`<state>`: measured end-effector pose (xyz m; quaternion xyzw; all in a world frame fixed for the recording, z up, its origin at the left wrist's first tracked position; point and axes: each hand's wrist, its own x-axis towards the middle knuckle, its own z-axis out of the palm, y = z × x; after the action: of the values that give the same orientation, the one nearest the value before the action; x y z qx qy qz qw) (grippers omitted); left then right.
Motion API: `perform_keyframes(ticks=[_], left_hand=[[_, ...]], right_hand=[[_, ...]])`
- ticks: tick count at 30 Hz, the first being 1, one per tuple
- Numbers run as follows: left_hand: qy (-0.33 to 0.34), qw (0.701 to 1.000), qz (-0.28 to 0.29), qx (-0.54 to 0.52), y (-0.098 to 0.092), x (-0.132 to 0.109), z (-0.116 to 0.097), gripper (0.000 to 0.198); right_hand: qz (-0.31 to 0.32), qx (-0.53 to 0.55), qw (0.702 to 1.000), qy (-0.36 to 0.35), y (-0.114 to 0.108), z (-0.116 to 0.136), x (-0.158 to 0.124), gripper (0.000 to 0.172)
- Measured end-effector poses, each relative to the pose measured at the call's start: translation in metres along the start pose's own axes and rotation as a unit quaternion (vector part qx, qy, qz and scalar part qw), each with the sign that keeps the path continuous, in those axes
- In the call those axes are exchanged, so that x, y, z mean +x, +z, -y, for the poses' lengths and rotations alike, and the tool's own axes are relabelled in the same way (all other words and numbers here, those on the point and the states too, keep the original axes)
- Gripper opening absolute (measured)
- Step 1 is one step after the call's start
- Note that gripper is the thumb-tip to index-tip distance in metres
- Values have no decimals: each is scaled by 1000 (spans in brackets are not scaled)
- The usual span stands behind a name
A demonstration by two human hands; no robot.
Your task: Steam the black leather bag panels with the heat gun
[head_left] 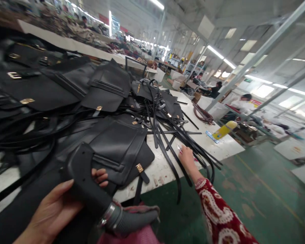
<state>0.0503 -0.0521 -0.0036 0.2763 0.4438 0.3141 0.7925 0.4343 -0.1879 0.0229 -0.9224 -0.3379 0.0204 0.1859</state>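
My left hand (58, 206) is wrapped round a black pistol-grip tool (85, 178) with a ribbed grey hose (132, 218) at its base, near the table's front edge. My right hand (186, 156), in a red patterned sleeve, reaches out to the black leather straps (167, 135) lying over the white table (160, 166). Its fingers rest by a small item that I cannot make out. Black leather bag panels (117, 145) with gold clasps lie between the two hands.
A heap of black leather bag pieces (40, 84) covers the table's left side. A yellow packet (223, 130) and a brown coiled strap (203, 115) lie at the far end. Green floor (244, 189) spreads to the right. Other people work at distant tables.
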Motion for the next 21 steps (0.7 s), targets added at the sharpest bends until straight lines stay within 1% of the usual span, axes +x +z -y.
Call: perform_keyframes(ticks=[2,3,4,6,7,9,12,13,14,15,16,17,18,21], left_hand=[[-57,993,36,-97,0,-10,-7,38],[-70,986,60,-137,0,-12,-8,36],[-69,981,83,-164,0,-13,-7,36],[-65,970,127,-195,0,-14,-5,36],[-67,966,146,-204,0,-14,-3,37],[-67,960,166,-216,-1,-13,-2,36],[-62,956,179,-223,-2,-12,0,35],[-60,956,183,-223,-2,-12,0,34],[-58,955,185,-222,-2,-11,1,34],[-56,955,188,-222,-3,-11,2,34],[-53,955,191,-222,-3,-10,3,34],[-48,954,193,-222,-4,-10,5,35],[-44,954,196,-223,-4,-10,6,35],[-35,952,206,-225,-6,-9,8,37]], right_hand=[[12,-19,1000,16,6,-17,13,20],[17,-23,999,18,8,-21,15,19],[19,-24,999,16,8,-22,16,19],[26,-13,1000,0,7,-15,10,24],[35,-2,999,-15,7,-7,2,28],[64,29,996,-55,10,16,-22,33],[117,70,981,-142,18,61,-74,30],[136,82,971,-181,21,76,-90,30],[149,99,951,-251,24,91,-105,32],[155,105,937,-294,27,104,-117,32],[159,93,929,-320,30,115,-126,34],[161,75,924,-338,33,123,-132,35],[161,51,925,-340,37,130,-136,35],[159,25,936,-314,46,140,-139,33]])
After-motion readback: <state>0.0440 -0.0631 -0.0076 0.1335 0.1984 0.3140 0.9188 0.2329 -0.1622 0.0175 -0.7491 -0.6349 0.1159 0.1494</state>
